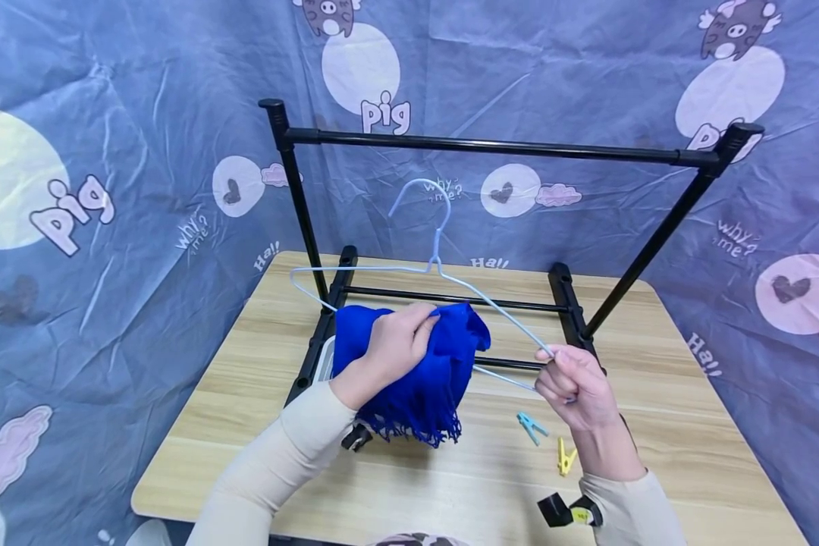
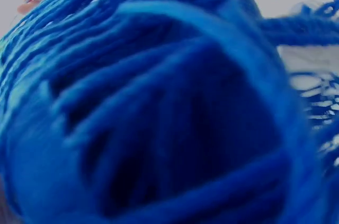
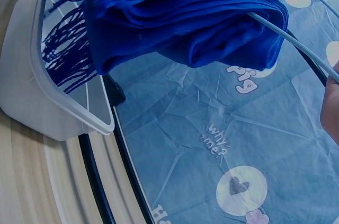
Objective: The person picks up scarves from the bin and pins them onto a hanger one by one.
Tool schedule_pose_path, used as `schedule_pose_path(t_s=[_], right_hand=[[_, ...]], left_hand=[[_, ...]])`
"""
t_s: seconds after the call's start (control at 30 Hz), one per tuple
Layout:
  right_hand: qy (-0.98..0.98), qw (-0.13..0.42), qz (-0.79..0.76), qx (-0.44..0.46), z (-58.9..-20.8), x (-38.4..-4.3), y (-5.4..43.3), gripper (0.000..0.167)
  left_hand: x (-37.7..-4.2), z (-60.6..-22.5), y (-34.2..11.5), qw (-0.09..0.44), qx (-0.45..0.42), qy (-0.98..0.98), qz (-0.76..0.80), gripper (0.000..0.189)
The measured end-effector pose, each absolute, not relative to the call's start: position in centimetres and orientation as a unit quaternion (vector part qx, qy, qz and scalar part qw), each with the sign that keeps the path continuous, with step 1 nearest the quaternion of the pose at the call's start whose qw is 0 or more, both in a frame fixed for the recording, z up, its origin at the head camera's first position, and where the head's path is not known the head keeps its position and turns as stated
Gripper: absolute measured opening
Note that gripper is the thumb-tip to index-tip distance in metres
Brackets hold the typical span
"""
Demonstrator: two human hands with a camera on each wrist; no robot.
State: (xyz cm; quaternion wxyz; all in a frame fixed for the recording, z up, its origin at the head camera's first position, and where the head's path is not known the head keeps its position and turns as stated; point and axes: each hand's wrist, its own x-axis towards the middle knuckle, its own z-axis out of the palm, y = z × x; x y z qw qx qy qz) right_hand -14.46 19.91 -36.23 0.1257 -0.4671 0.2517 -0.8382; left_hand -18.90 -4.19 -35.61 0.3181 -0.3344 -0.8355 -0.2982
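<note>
A blue fringed scarf (image 1: 409,371), folded in layers, hangs on the lower bar of a pale blue wire hanger (image 1: 494,303). The hanger's hook points up. My left hand (image 1: 399,345) pinches the scarf near its top edge. At the hanger's right corner, my right hand (image 1: 576,385) grips the wire with curled fingers. The right wrist view shows the hanger's bar running into the folds of the scarf (image 3: 185,33), with part of the right hand (image 3: 331,107) at the edge. Blurred blue fringe (image 2: 169,97) fills most of the left wrist view.
A black rack (image 1: 491,145) stands on the wooden table (image 1: 676,425) behind the hanger. Under the scarf's fringe is a white plastic bin (image 3: 50,94). A blue clothespin (image 1: 532,427) and a yellow clothespin (image 1: 565,457) lie near the right forearm.
</note>
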Motion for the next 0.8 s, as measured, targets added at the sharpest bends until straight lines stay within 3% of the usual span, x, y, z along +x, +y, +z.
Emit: schedule_pose_path(t_s=[0.13,0.33,0.57,0.8], right_hand=[[0.249,0.124,-0.837,-0.472,-36.12,-14.46,19.83,0.036],[0.243,0.121,-0.841,-0.468,-36.06,-14.46,19.92,0.035],[0.237,0.118,-0.844,-0.467,-36.15,-14.58,20.07,0.035],[0.233,0.119,-0.846,-0.465,-36.17,-14.64,20.07,0.035]], left_hand=[[-18.78,-35.1,-4.01,0.317,-0.309,-0.838,-0.32,0.013],[-18.63,-35.04,-3.87,0.243,-0.38,-0.867,-0.211,0.016],[-18.27,-34.84,-4.03,0.148,-0.43,-0.884,-0.106,0.05],[-18.17,-35.72,-3.95,0.163,-0.442,-0.882,-0.016,0.075]])
